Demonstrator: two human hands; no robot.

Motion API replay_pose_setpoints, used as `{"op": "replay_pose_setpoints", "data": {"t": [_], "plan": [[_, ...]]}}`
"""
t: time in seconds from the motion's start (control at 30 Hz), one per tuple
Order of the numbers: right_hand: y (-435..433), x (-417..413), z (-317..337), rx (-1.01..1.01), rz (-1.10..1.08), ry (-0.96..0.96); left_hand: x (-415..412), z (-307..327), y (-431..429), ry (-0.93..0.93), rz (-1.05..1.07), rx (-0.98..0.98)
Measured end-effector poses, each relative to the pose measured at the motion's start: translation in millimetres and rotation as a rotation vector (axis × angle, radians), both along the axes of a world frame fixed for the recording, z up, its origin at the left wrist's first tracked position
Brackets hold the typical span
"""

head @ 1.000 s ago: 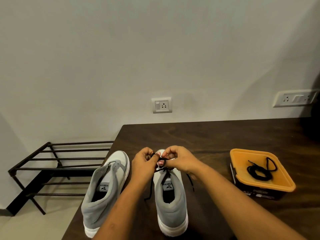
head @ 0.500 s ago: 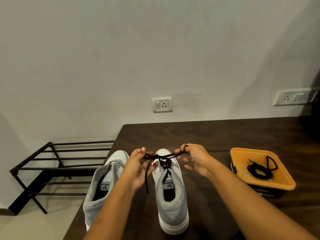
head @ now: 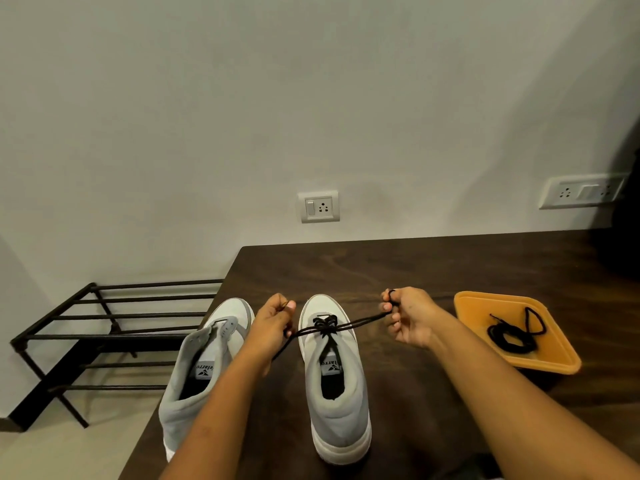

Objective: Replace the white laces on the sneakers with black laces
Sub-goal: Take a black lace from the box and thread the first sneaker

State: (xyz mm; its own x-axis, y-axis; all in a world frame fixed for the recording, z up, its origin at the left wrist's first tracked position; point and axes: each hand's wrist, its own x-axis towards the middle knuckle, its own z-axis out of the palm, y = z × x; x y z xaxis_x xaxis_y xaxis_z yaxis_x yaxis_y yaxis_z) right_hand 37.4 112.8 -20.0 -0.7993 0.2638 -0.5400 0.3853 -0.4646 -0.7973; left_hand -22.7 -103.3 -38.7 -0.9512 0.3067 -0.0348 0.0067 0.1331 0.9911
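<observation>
Change: hands are now drawn wider apart than half a second ago; black lace (head: 360, 321) is pulled taut.
Left hand (head: 273, 327): curled, one cord end pinched.
Right hand (head: 408, 317): other end pinched between thumb and fingers.
Laced sneaker (head: 341, 417): grey fabric, white rubber sole, near tabletop (head: 381, 271) front edge.
Unlaced sneaker (head: 194, 403): set at left edge.
Orange tub (head: 485, 306): smooth plastic, rounded square, right side; spare lace (head: 512, 336) coiled inside.

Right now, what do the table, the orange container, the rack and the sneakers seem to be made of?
Table: dark wood or wood-look laminate; grain shows, low sheen.
Orange container: probably plastic; smooth, moulded rounded rim.
Rack: likely metal; thin black matte rods.
Sneakers: grey suede-like or textile upper, soft and matte, with white rubbery-looking soles; the exact material is unclear.
</observation>
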Motion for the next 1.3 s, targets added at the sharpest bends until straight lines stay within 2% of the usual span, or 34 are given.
{"op": "replay_pose_setpoints", "data": {"t": [0.3,0.53,0.6,0.67,0.77,0.87,1.0,1.07,1.17,1.23,1.3], "plan": [[-2.1,-3.3,-3.9,0.051,-0.149,-0.06,-5.9,-7.4,-6.2,0.23,-0.039,-0.236],[-1.2,2.9,-2.1,0.084,-0.182,-0.07,-7.2,-13.0,-9.7,0.32,-0.026,-0.296],[-1.1,3.5,-1.4,0.141,-0.162,-0.065,-6.4,-16.3,-9.2,0.359,-0.04,-0.3],[-1.5,1.2,-0.5,0.271,-0.129,-0.048,-5.6,-18.5,-10.7,0.441,-0.089,-0.385],[-2.1,-2.1,2.3,0.469,0.028,0.032,-5.6,-20.4,-15.2,0.496,-0.201,-0.542],[-8.9,-1.3,9.6,0.565,0.231,0.11,4.7,-8.2,-10.6,0.45,-0.262,-0.74],[-25.3,-17.9,20.8,0.63,0.135,0.458,12.9,-2.7,9.2,0.508,-0.228,-0.856],[-29.1,-23.7,17.8,0.768,0.103,0.533,11.6,-6.5,13.4,0.47,-0.213,-0.833],[-24.6,-23.9,-0.2,1.056,0.195,0.388,9.4,-16.2,9.7,0.352,-0.212,-0.746],[-19.8,-22.2,-5.9,1.093,0.275,0.255,9.9,-16.9,6.6,0.306,-0.172,-0.666],[-15.8,-21.7,-2.0,1.113,0.294,0.152,7.2,-15.7,3.8,0.318,-0.084,-0.674]]}}
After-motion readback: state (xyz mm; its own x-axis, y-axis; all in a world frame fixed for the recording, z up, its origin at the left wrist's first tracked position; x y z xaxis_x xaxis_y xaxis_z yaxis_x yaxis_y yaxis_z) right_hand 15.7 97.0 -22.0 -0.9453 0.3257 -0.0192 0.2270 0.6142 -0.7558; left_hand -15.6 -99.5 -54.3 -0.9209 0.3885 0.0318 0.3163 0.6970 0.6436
